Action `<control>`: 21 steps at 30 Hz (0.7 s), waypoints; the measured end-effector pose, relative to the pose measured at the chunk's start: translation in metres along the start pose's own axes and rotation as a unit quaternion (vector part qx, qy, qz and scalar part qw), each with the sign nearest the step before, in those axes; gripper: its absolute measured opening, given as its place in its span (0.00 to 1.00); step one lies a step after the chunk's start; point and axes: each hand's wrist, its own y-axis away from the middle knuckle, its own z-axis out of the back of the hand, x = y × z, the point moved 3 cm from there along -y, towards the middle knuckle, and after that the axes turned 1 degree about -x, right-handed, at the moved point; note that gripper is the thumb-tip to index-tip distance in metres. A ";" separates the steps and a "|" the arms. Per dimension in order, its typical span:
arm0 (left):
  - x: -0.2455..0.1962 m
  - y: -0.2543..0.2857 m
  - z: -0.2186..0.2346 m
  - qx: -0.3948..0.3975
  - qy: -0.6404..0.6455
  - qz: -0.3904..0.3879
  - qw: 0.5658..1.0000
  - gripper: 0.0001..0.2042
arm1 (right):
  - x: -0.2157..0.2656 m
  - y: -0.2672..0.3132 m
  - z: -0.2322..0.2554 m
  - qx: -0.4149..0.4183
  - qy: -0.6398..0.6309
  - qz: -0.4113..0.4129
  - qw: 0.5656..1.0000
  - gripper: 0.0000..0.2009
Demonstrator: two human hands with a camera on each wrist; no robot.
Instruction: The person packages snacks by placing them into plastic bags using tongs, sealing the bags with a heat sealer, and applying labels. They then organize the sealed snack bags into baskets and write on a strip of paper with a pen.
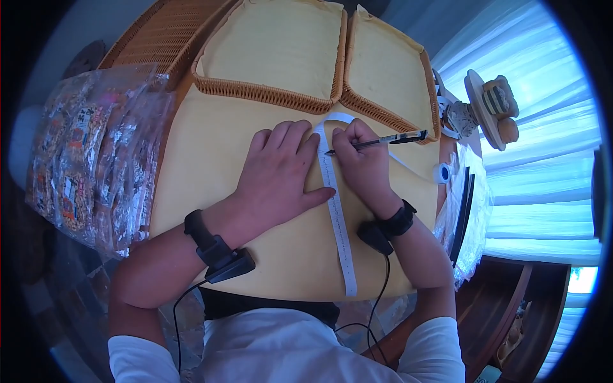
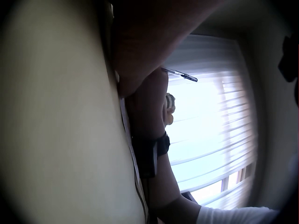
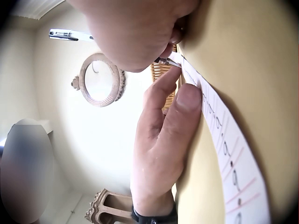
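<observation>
A long white paper strip [image 1: 340,236] runs down the yellow tabletop toward the person. In the right wrist view it carries handwritten looped letters between red ruled lines. My right hand [image 1: 369,167] pinches a ballpoint pen [image 1: 393,139] with a clear barrel, its tip at the upper part of the strip. Flat on the table, my left hand [image 1: 274,167] has its fingers extended; its index fingertip and thumb [image 3: 188,99] rest at the strip's edge. Beyond the right hand, the strip's far end curls and leads toward a small white roll [image 1: 441,173].
Two shallow wicker trays [image 1: 268,96] lined with pale cloth stand at the back, with another wicker basket [image 1: 156,38] behind left. Clear bags of packaged snacks [image 1: 86,153] lie at left. At right are a small stand with cakes [image 1: 488,105] and plastic sheeting [image 1: 472,223].
</observation>
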 end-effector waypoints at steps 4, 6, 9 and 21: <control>0.000 0.000 0.000 0.010 0.007 -0.001 1.000 0.40 | -0.001 0.001 0.000 0.006 0.011 -0.003 1.000 0.17; 0.000 0.000 0.000 0.007 0.004 -0.007 1.000 0.40 | -0.002 0.001 -0.001 0.005 0.014 0.002 1.000 0.17; -0.001 0.000 -0.001 0.001 0.002 -0.014 1.000 0.40 | -0.005 0.000 -0.002 0.005 0.011 0.003 1.000 0.18; 0.000 0.002 -0.003 -0.004 0.002 -0.011 1.000 0.41 | 0.007 -0.002 0.002 0.025 0.026 -0.006 0.999 0.18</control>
